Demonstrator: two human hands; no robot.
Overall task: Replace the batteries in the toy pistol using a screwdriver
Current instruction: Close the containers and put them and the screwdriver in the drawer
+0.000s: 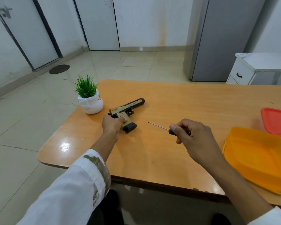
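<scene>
Head cam: L hand tight round toy pistol grip, R hand tight round screwdriver handle; slide text illegible.

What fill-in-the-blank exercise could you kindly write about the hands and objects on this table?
The left hand grips the toy pistol by its handle; the pistol lies on the ____. The right hand holds the ____, its shaft pointing toward the pistol. The plant beside the pistol sits in a ____ pot. The open orange container and red lid are on the person's ____ side.
Missing words: table; screwdriver; white; right.
</scene>
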